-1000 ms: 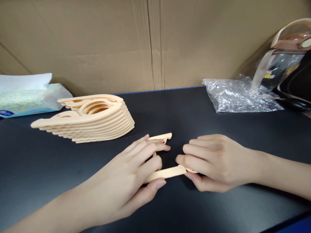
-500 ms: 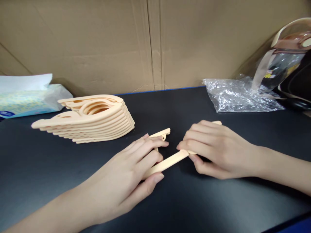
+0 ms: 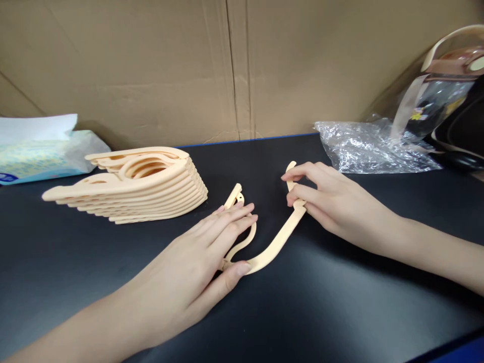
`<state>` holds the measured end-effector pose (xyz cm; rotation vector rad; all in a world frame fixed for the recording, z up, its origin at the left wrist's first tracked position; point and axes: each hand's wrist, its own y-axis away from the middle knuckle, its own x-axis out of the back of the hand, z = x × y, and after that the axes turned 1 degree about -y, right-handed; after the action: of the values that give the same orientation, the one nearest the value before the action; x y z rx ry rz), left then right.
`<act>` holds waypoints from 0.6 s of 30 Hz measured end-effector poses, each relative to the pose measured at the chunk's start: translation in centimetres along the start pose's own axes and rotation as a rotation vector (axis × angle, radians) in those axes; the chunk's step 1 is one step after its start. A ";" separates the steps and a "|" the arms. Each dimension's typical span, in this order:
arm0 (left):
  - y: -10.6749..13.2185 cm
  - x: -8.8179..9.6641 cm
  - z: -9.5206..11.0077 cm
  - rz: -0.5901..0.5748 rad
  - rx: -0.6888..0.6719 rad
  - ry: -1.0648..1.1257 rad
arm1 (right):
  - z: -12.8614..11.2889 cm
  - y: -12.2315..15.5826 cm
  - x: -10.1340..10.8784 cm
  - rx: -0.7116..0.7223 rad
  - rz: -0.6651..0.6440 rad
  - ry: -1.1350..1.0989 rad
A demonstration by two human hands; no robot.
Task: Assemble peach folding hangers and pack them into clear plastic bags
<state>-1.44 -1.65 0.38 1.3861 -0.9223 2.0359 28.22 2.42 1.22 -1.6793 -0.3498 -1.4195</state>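
A cream plastic folding clothes hanger (image 3: 274, 247) lies on the black table between my hands, one arm curving up toward the right. My left hand (image 3: 204, 267) covers its middle, with the thumb on the arm's base and the fingers stretched across the hook. Part of the hook and the other arm's end show beyond those fingers; the rest is under the hand. My right hand (image 3: 333, 199) pinches the far end of the raised arm, whose tip sticks out past the fingers. To the left stands a stack of folded hangers (image 3: 159, 204) in the same cream colour.
A tissue pack (image 3: 41, 156) lies at the far left. Crumpled clear plastic bag (image 3: 363, 146) and a drinking bottle (image 3: 442, 96) with a strap are at the back right, beside a dark object (image 3: 463, 131). A cardboard wall (image 3: 151, 70) rises behind the black table (image 3: 280, 312).
My right hand has moved away from me, swinging the hanger's arm up and farther from me. The hook shows more now, and the left hand still rests on the hanger's middle.
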 end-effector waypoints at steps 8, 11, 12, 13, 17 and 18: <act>0.1 -0.3 0.1 0.010 0.026 -0.057 | 0.9 0.1 -0.4 -0.178 -0.069 -0.045; 0.2 -0.3 0.2 -0.002 0.030 -0.098 | 0.8 0.0 0.1 -0.084 -0.120 -0.109; 0.2 -0.4 0.2 -0.005 0.032 -0.102 | 0.7 -0.1 0.4 -0.051 -0.136 -0.140; 0.2 -0.4 0.2 -0.006 0.035 -0.101 | 0.6 -0.2 0.6 -0.025 -0.151 -0.171; 0.3 -0.4 0.1 -0.001 0.046 -0.075 | 0.0 -0.5 1.6 0.021 -0.206 -0.235; 0.3 -0.4 0.1 0.001 0.048 -0.066 | -0.1 -0.5 1.8 0.034 -0.217 -0.244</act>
<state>-1.50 -1.91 -0.06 1.4865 -0.9079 2.0362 28.37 2.08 3.08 -1.8340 -0.7072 -1.3549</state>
